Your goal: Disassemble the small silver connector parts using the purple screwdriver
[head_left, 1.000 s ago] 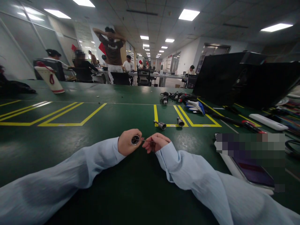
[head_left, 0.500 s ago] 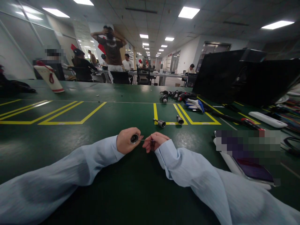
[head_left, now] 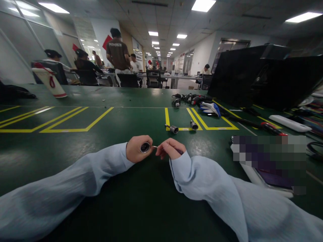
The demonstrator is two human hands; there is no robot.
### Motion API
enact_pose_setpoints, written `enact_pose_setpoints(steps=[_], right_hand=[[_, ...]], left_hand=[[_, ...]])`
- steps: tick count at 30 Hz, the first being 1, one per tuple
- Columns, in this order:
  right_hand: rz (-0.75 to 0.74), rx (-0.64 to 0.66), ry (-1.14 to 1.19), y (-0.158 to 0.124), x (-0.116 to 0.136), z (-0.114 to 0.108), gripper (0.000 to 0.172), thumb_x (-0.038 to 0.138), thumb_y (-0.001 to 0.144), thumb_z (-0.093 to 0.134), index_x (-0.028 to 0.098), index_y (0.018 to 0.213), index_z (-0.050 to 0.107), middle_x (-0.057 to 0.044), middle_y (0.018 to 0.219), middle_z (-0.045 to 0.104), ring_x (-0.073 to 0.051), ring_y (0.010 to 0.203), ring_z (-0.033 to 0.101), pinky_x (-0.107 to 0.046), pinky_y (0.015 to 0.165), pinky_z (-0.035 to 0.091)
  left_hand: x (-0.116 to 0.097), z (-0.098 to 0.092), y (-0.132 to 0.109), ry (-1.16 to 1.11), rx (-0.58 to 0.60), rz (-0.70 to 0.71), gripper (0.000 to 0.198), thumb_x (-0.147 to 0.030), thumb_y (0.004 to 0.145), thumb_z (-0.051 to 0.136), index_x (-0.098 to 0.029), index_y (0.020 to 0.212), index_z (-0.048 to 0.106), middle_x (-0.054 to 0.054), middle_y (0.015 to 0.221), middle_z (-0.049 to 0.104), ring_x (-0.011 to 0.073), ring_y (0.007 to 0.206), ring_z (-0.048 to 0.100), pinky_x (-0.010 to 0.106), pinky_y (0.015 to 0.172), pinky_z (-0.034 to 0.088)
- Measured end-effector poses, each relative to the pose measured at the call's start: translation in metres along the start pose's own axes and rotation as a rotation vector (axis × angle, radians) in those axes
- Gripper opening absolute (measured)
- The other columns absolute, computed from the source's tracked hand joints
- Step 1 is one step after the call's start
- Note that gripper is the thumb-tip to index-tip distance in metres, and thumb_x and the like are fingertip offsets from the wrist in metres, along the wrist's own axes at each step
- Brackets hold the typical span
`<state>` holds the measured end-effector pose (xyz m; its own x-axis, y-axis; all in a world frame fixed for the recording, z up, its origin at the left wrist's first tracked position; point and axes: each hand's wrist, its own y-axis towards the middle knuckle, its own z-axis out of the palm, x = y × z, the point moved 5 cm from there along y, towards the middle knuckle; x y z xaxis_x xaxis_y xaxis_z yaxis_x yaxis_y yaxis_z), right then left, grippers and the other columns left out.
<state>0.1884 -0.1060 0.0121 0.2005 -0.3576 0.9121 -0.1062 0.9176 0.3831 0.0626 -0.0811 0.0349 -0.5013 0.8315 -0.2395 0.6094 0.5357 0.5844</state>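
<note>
My left hand [head_left: 138,149] is wrapped round a metal socket [head_left: 145,147], its round open end facing me. Closed too, my right hand [head_left: 171,148] grips a thin-shafted screwdriver [head_left: 154,147]; a bit of its dark handle shows at the palm. The thin shaft points left and reaches the fingers of my left hand beside the socket; whether its tip touches the socket is hidden. Beyond my right hand, a metal socket with a shank [head_left: 173,129] and another metal socket [head_left: 193,125] lie on the green table [head_left: 141,117].
Farther back lie a heap of dark tools and cables [head_left: 191,98] and a blue-white glove [head_left: 210,108]. Right of my arm are a phone [head_left: 274,178], a red-black tool [head_left: 272,127] and a white bar [head_left: 290,123]. A white cup [head_left: 51,82] stands left. Black monitors [head_left: 237,70] rise at right.
My right hand has shifted slightly right and up, and less of the screwdriver's shaft shows between the hands. The left hand keeps the socket. A standing person behind has lowered their arms.
</note>
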Motion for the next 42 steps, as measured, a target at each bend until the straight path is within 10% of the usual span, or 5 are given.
enact_pose_setpoints(steps=[6,15,23,32,42], right_hand=[[-0.411,-0.027,-0.598,-0.011,0.023,0.006,0.026,0.025,0.077,0.044,0.017,0.056,0.056,-0.003,0.056,0.057,-0.013,0.057,0.050,-0.028,0.060,0.039],[0.146,-0.035,0.013,0.002,-0.006,-0.004,0.025,0.027,0.076,0.046,0.016,0.058,0.059,0.000,0.050,0.058,-0.011,0.046,0.053,-0.025,0.052,0.043],[-0.154,-0.066,-0.363,-0.004,0.007,-0.003,0.027,0.026,0.075,0.047,0.017,0.053,0.058,0.000,0.052,0.056,-0.012,0.055,0.051,-0.026,0.058,0.040],[0.285,-0.029,0.265,0.006,-0.023,-0.007,0.024,0.036,0.065,0.058,0.014,0.054,0.061,-0.001,0.048,0.060,-0.011,0.045,0.053,-0.025,0.050,0.043],[0.146,-0.057,0.108,0.000,-0.008,-0.004,0.026,0.036,0.071,0.055,0.016,0.058,0.063,-0.002,0.055,0.063,-0.011,0.053,0.055,-0.024,0.056,0.047]], left_hand=[[0.001,0.010,-0.002,-0.018,0.132,0.048,0.012,-0.026,0.073,0.049,-0.016,0.065,0.048,-0.001,0.054,0.053,0.0085,0.048,0.048,0.018,0.047,0.037],[0.003,0.012,-0.002,0.013,0.163,0.051,0.011,-0.022,0.071,0.049,-0.017,0.062,0.045,-0.001,0.055,0.051,0.0084,0.048,0.047,0.018,0.047,0.036],[0.002,0.015,-0.002,0.040,0.164,0.057,0.010,-0.024,0.074,0.047,-0.017,0.066,0.047,-0.001,0.058,0.053,0.0095,0.051,0.050,0.019,0.049,0.038],[0.004,0.010,-0.003,0.070,0.114,0.038,0.008,-0.019,0.071,0.048,-0.017,0.065,0.044,-0.002,0.056,0.051,0.0091,0.050,0.047,0.019,0.049,0.038],[0.002,0.008,-0.001,0.060,0.075,0.006,0.009,-0.019,0.072,0.049,-0.017,0.064,0.044,-0.003,0.055,0.050,0.0084,0.048,0.046,0.019,0.048,0.037]])
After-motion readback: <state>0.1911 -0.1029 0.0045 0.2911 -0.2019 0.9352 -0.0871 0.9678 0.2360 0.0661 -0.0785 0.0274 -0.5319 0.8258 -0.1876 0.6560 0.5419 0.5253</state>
